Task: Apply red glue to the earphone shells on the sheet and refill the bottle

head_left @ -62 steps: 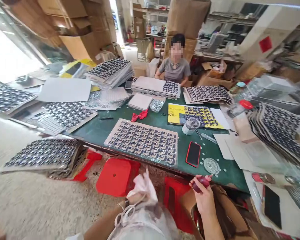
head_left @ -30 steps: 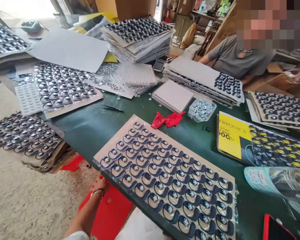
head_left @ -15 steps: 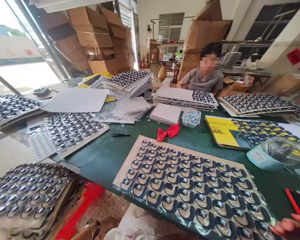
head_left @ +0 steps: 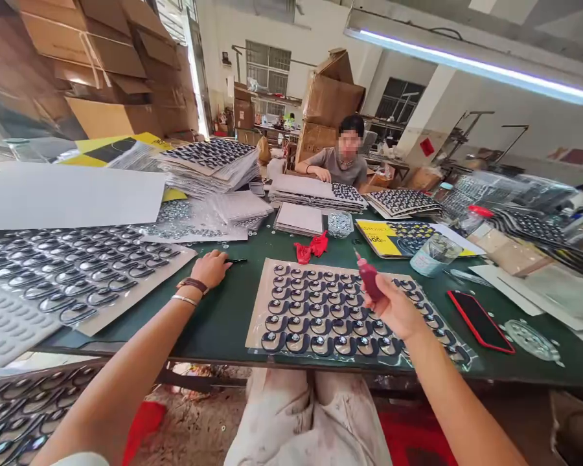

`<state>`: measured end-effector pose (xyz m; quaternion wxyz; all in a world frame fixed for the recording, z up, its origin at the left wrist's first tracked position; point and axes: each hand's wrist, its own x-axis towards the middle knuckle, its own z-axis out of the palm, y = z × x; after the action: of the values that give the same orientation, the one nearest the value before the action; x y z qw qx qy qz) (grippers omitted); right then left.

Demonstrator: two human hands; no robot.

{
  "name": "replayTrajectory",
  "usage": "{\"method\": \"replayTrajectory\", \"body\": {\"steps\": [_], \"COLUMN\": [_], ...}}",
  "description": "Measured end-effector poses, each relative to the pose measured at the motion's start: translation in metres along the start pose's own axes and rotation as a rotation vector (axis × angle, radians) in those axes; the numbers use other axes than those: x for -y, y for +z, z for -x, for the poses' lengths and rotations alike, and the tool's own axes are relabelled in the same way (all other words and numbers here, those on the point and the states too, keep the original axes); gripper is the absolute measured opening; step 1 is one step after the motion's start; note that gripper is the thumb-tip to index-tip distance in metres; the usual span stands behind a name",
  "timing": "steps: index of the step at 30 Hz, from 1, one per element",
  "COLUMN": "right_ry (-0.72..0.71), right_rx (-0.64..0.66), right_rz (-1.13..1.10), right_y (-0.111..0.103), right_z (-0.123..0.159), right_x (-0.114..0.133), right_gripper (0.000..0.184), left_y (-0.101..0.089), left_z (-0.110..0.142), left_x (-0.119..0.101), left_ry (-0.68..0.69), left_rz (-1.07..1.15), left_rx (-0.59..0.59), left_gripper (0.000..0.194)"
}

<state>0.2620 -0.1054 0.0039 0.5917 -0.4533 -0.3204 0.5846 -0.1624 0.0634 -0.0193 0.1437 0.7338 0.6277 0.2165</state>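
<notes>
My right hand (head_left: 393, 301) is wrapped round a dark red squeeze bottle (head_left: 370, 279) with a thin nozzle pointing up and away. It is held above a card sheet (head_left: 258, 304) bearing rows of black hook-shaped pieces (head_left: 321, 345), most with a shiny round stone. On the left, my left hand (head_left: 212, 268) rests on the green table, its fingers closed on the end of black tweezers (head_left: 239, 261) lying flat. Just left of that hand is another card sheet (head_left: 184, 254) with larger silvery domed pieces (head_left: 111, 281).
Beyond the sheet lie a crumpled red scrap (head_left: 311, 248) and a clear tub of small bits (head_left: 341, 224). A red-edged phone (head_left: 480, 320) and a clear jar (head_left: 434, 255) stand right. Stacked sheets (head_left: 315, 194) separate me from a seated person (head_left: 342, 165).
The view has swung right. My left hand has come in and reached the tweezers. My right hand has moved from the sheet's near right corner to above it, now with the red bottle.
</notes>
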Motion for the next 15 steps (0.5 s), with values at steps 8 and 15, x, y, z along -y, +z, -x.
{"method": "replayTrajectory", "body": {"steps": [8, 15], "right_ry": [0.07, 0.208], "right_rx": [0.03, -0.045], "right_rz": [-0.143, -0.064], "right_y": [0.047, 0.061], "right_z": [-0.12, -0.217], "right_x": [-0.011, -0.019], "right_gripper": [0.035, 0.036], "left_y": [-0.009, -0.042], "left_z": [-0.013, 0.048], "left_x": [-0.024, -0.05], "left_ry": [-0.01, 0.018], "left_rz": [0.076, 0.372], "left_rx": [-0.138, -0.062], "left_gripper": [0.038, 0.04]}}
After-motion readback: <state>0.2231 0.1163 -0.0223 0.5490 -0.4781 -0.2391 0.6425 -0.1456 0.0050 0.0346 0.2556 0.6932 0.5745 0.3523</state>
